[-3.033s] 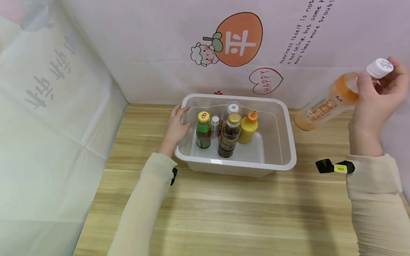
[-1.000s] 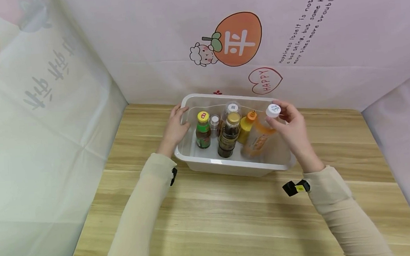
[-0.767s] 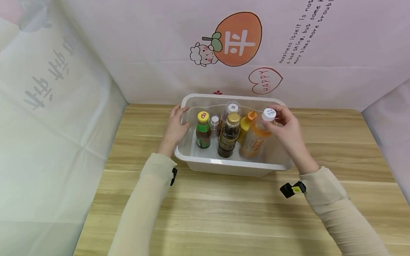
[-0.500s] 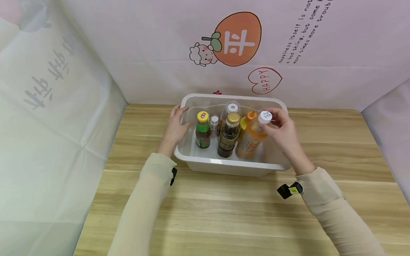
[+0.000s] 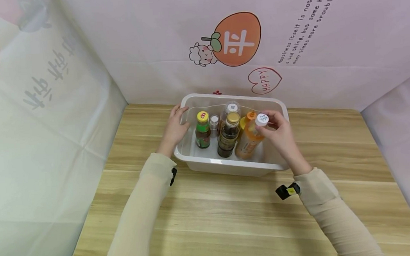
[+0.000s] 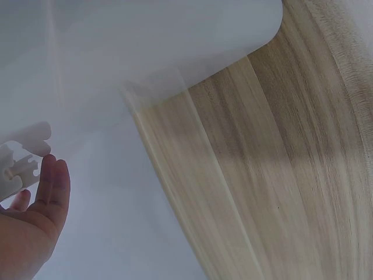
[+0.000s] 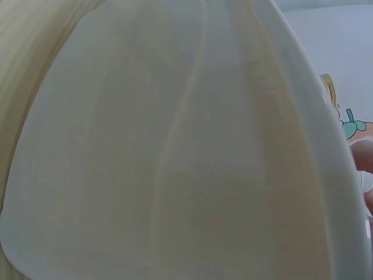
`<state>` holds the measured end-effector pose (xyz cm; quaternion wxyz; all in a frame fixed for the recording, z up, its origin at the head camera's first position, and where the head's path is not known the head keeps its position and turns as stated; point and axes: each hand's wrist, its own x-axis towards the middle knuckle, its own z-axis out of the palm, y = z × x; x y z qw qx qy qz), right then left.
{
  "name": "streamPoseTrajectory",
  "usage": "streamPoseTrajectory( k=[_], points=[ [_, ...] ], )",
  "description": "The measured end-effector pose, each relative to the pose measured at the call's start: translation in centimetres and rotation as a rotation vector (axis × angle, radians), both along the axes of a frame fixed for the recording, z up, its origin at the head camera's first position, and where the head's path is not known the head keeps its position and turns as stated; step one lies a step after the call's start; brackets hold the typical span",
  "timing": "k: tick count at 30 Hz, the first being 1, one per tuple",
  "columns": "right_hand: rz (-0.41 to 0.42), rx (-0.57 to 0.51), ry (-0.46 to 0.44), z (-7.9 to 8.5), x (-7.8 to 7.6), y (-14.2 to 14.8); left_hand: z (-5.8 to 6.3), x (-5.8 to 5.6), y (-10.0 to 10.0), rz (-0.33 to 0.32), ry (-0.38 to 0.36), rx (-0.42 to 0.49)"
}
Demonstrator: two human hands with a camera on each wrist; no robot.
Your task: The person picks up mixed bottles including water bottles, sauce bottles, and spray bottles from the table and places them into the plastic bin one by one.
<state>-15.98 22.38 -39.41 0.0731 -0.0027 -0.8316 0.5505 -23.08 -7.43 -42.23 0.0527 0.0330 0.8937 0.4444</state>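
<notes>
In the head view, a white plastic bin (image 5: 228,163) stands on the wooden table. My left hand (image 5: 174,130) holds its left rim, and the left wrist view shows fingers (image 6: 53,189) against its outside. My right hand (image 5: 282,133) pinches the white cap of a clear bottle of orange drink (image 5: 247,145), which leans slightly inside the bin. A dark sauce bottle with a gold cap (image 5: 228,138) is beside it. Behind is a yellow squeeze bottle with an orange nozzle (image 5: 251,115), partly hidden. In the right wrist view, the bin's wall hides most of the hand.
Also in the bin are a yellow-capped bottle with a green label (image 5: 203,136), a small white-capped bottle (image 5: 214,127) and a clear bottle with a white cap (image 5: 232,108). The wooden table (image 5: 232,220) meets a printed wall covering (image 5: 159,68) behind the bin.
My right hand has brought the orange drink bottle from the right of the bin down into it, then shifted it left toward the dark bottle. The left hand stays on the rim.
</notes>
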Motion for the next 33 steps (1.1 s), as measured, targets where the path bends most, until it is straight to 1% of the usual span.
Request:
streamPoseTrajectory(
  k=[9, 19, 33],
  points=[
    [0.01, 0.022, -0.028, -0.2, -0.04, -0.03, 0.16, 0.04, -0.02, -0.005, -0.008, -0.004],
    [0.012, 0.048, -0.037, -0.56, -0.38, -0.05, 0.42, -0.14, 0.1, 0.001, -0.006, 0.007],
    [0.016, 0.029, -0.06, -1.01, -0.2, 0.1, -0.04, -0.06, -0.11, -0.01, 0.004, 0.008]
  ],
)
